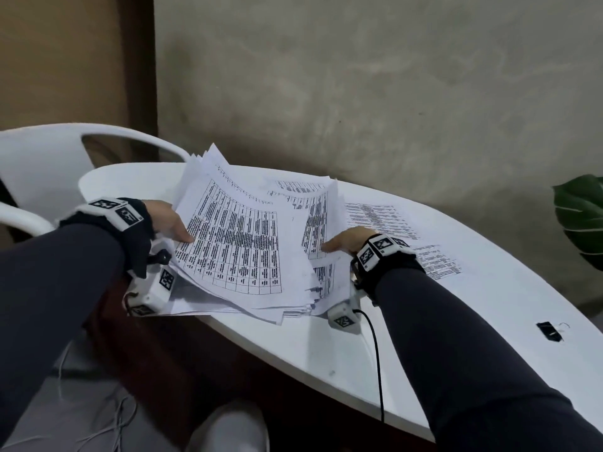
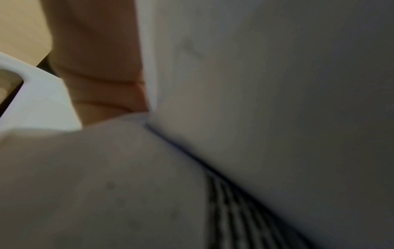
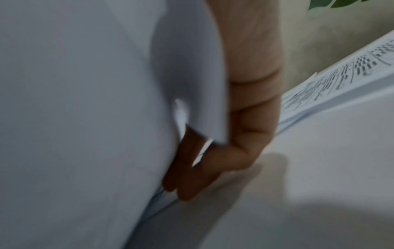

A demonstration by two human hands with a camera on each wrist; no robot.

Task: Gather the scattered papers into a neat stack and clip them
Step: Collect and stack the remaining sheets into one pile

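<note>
A thick, uneven bundle of printed papers (image 1: 248, 243) with tables on them is lifted and bowed over the near left part of the white table (image 1: 424, 337). My left hand (image 1: 169, 223) grips its left edge, thumb on top. My right hand (image 1: 346, 243) grips the right edge, thumb on top and fingers (image 3: 192, 168) curled underneath. The sheets are fanned and their edges do not line up. More printed sheets (image 1: 391, 223) lie flat on the table beyond my right hand. A black binder clip (image 1: 549, 331) lies at the table's right. The left wrist view is blurred, filled by paper (image 2: 277, 84).
A white plastic chair (image 1: 49, 164) stands at the table's left end. A green plant leaf (image 1: 580, 216) shows at the right edge. A rough grey wall rises behind the table. Cables hang by my right wrist and lie on the floor at lower left.
</note>
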